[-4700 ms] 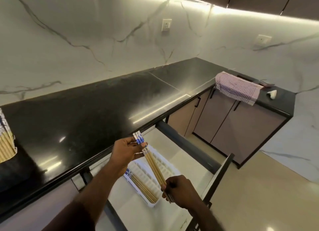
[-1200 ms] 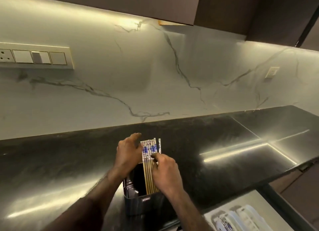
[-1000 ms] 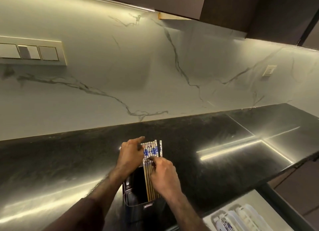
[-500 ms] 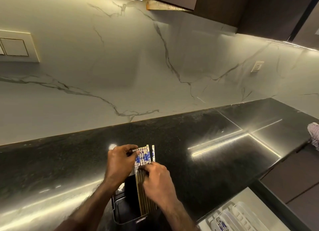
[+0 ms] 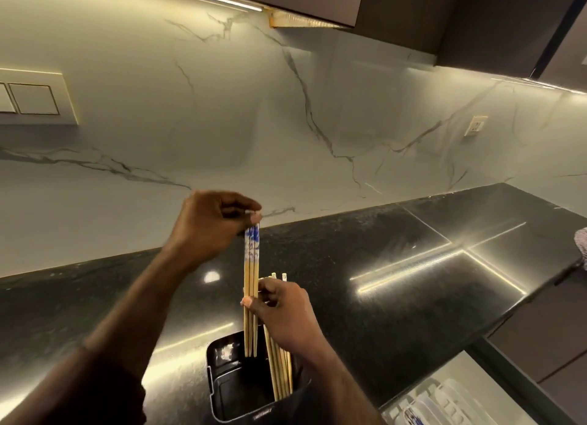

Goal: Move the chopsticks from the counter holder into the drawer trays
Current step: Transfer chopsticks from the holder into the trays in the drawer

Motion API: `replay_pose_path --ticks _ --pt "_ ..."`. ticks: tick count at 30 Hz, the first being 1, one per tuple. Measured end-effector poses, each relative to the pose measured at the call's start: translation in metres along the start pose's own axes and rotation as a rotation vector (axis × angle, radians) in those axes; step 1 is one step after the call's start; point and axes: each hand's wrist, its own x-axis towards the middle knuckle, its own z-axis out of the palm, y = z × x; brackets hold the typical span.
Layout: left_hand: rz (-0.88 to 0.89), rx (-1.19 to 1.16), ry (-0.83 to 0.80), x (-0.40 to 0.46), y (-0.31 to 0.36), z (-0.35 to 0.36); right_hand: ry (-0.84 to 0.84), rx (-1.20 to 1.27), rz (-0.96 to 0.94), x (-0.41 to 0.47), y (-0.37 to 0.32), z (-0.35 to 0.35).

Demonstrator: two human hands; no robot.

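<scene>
A dark square holder (image 5: 238,389) stands on the black counter (image 5: 397,297) near its front edge. My left hand (image 5: 209,224) pinches the blue-and-white tops of a small bunch of wooden chopsticks (image 5: 251,285) and holds them upright, tips just above the holder's mouth. My right hand (image 5: 282,313) pinches the same bunch at mid-length. Several more chopsticks (image 5: 281,374) stay leaning in the holder's right side, partly hidden behind my right hand. White drawer trays (image 5: 444,402) show at the bottom right, one with blue-topped chopsticks in it.
A marble backsplash rises behind the counter, with a switch plate (image 5: 35,97) at left and a socket (image 5: 475,125) at right. Dark cabinets hang overhead. A striped cloth (image 5: 582,243) shows at the right edge.
Both hands were sorting the chopsticks inside the holder. Now my left hand has lifted a few almost clear of the holder, with my right hand pinching their middle.
</scene>
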Motion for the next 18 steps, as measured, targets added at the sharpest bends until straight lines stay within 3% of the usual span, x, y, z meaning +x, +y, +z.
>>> replay_pose_path --ticks 6,12,18 --pt "0.147 -0.203 0.028 0.019 0.062 -0.019 -0.140 0.376 -0.007 -0.011 -0.010 -0.025" --pt "0.134 -0.304 0.051 0.013 0.083 0.004 -0.224 0.436 0.079 -0.044 0.001 -0.069" --pt "0.146 -0.324 0.066 -0.022 0.112 0.074 -0.102 0.359 0.159 -0.106 0.022 -0.132"
